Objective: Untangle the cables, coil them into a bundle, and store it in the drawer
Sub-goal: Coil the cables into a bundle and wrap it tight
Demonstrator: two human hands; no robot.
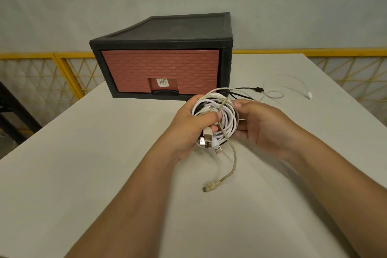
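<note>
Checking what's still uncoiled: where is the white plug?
Head view: the white plug lies on the table at far right, right of the drawer and beyond the right hand.

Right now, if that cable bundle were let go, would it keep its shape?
Probably not: left hand and right hand both hold the cable bundle, yet one grey end dangles. Likely floppy and light; it may spring open.

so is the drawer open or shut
Shut. The red drawer sits flush inside its black frame, with no gap showing at the front.
</note>
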